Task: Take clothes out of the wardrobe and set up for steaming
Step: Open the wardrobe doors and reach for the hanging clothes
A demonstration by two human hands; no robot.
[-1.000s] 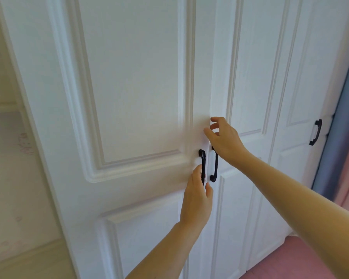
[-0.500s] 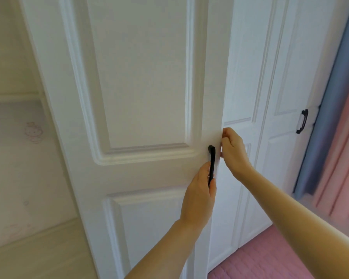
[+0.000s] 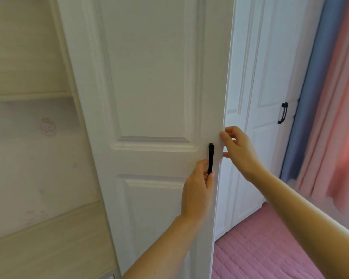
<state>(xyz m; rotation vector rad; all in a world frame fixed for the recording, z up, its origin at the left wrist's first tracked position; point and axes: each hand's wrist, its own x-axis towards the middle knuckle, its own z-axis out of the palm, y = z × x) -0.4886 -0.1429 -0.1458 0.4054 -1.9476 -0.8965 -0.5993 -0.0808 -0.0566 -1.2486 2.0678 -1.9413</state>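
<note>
A white panelled wardrobe door [image 3: 149,87] stands swung out toward me in the middle of the head view. My left hand [image 3: 196,190] grips the lower part of its black handle [image 3: 211,158]. My right hand [image 3: 239,151] holds the door's free edge just above and right of the handle, thumb on the front and fingers curled round behind. No clothes show; the wardrobe's inside is hidden behind the door.
More white wardrobe doors [image 3: 264,97] stand shut to the right, one with a black handle [image 3: 282,113]. Blue and pink curtains [image 3: 330,107] hang at far right. A pink quilted surface [image 3: 270,248] lies below. Pale shelving [image 3: 28,95] sits left.
The door has swung further open toward me, and the neighbouring door's handle has gone out of sight. Both hands keep their hold on the handle and the edge.
</note>
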